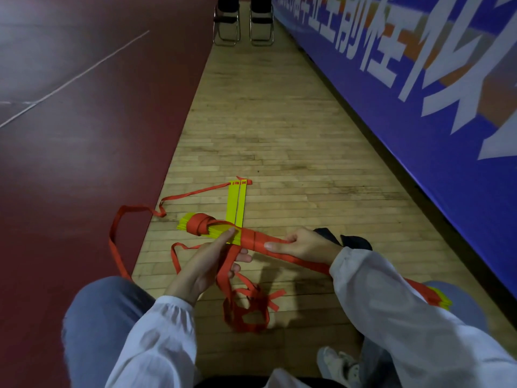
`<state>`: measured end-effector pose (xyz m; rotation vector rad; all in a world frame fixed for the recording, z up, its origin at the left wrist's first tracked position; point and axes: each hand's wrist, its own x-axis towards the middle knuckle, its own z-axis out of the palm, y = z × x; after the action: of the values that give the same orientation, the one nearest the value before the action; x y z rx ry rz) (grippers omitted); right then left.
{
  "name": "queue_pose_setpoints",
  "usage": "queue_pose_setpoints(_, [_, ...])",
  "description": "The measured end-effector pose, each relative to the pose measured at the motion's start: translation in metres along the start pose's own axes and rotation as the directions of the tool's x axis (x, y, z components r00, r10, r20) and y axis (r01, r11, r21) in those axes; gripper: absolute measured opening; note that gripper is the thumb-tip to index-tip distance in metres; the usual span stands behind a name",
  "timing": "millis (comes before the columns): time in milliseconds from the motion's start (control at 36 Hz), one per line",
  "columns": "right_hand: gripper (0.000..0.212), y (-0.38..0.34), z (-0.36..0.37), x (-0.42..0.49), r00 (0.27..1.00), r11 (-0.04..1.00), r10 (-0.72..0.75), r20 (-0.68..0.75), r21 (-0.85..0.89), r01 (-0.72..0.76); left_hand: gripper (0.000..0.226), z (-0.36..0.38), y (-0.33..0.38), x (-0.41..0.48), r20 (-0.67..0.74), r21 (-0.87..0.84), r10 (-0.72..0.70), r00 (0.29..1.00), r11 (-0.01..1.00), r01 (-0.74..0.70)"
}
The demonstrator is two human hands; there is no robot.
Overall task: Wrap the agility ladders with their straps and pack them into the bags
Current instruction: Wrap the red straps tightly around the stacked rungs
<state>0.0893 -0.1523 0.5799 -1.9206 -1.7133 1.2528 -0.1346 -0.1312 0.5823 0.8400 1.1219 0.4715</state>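
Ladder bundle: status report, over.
Left hand holds red strap, right hand grips ladder bundle. Bundle partly wrapped. Two rungs loose on floor, strap trailing.

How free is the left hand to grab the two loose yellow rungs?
Probably not yet. The left hand grips the red strap, index finger resting on the wrapped bundle. The loose rungs lie just past the bundle, unobstructed, so likely yes once it lets go.
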Motion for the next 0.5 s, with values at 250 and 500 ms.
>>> queue_pose_setpoints(250, [0.055, 0.003, 0.002, 0.001, 1.0, 0.999, -0.003, -0.016, -0.043, 0.002, 0.042, -0.001, -0.003, 0.003, -0.03, -0.037, 0.059, 0.998, 0.997, -0.061])
queue_pose_setpoints(500, [0.06, -0.009, -0.008, 0.0, 0.986, 0.991, 0.066, 0.153, -0.124, -0.047, 0.021, -0.002, -0.008, 0.0, -0.043, -0.052, 0.1, 0.994, 0.993, -0.102])
